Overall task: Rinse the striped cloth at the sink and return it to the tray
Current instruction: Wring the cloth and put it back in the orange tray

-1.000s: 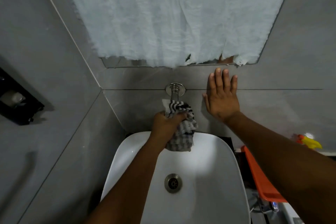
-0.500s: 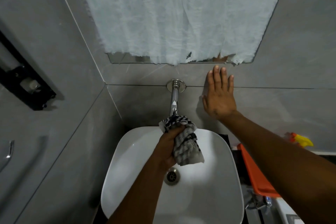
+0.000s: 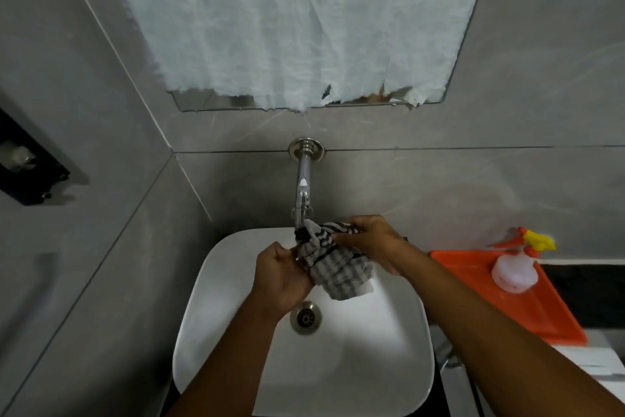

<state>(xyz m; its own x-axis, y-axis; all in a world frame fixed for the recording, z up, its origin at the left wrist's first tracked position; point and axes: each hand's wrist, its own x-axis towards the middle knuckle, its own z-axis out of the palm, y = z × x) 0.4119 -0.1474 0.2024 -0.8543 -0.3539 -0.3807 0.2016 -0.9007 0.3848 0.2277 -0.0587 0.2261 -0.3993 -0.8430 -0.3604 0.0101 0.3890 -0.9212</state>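
Note:
The striped cloth (image 3: 338,267), grey and white with dark bands, hangs bunched over the white sink (image 3: 236,342), just below the spout of the chrome wall tap (image 3: 302,186). My left hand (image 3: 282,276) grips its left side. My right hand (image 3: 370,240) holds its top right edge. Both hands are shut on the cloth above the basin, near the drain (image 3: 305,318). The orange tray (image 3: 527,311) lies to the right of the sink. I cannot tell whether water is running.
A spray bottle (image 3: 515,267) with an orange and yellow trigger lies on the tray's far end. A mirror covered with white paper (image 3: 297,21) hangs above the tap. A black holder (image 3: 27,163) is fixed to the left wall.
My right hand left the wall and came down to take hold of the cloth. My left hand lowered the cloth from the tap toward the basin. The view tilted, showing the tray.

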